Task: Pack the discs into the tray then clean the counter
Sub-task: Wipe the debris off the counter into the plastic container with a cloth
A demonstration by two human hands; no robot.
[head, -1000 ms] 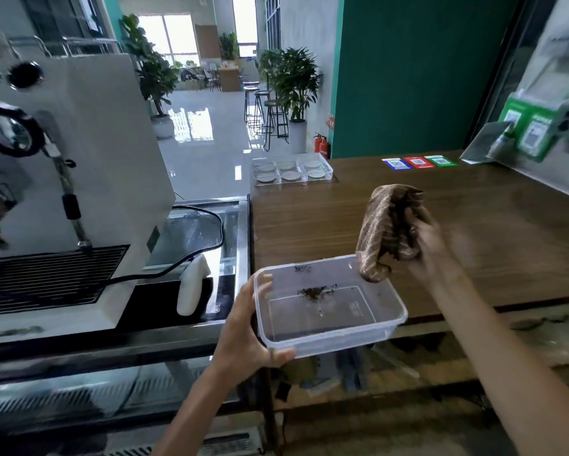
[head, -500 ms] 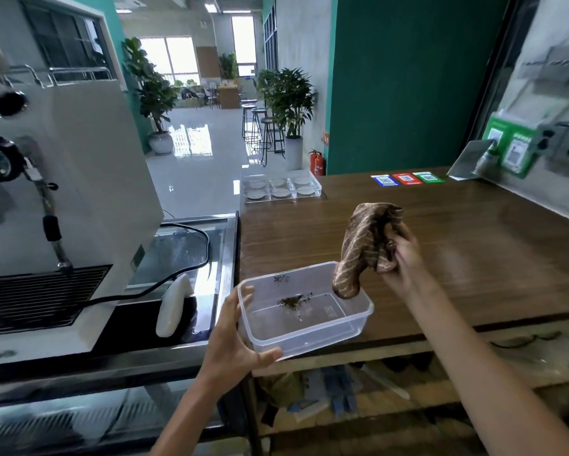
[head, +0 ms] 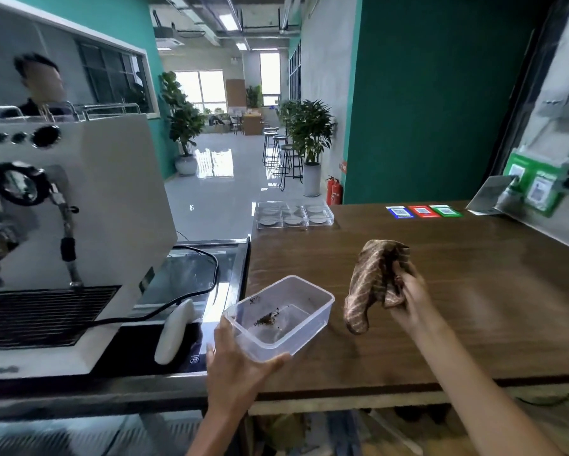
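Brown cloth [head: 375, 284]: one; clear tray [head: 294, 213], six discs [head: 292, 220].

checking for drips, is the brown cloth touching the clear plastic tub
Apart. The head view shows bare counter between the cloth hanging from the right hand and the tub.

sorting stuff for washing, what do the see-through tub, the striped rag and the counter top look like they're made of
Tub: thin clear plastic, glossy; the dark crumbs inside show through its walls.
Rag: soft woven cloth, brown with pale stripes, matte; it bunches and droops from the right hand.
Counter top: wood grain with a satin sheen; could be laminate or veneer.
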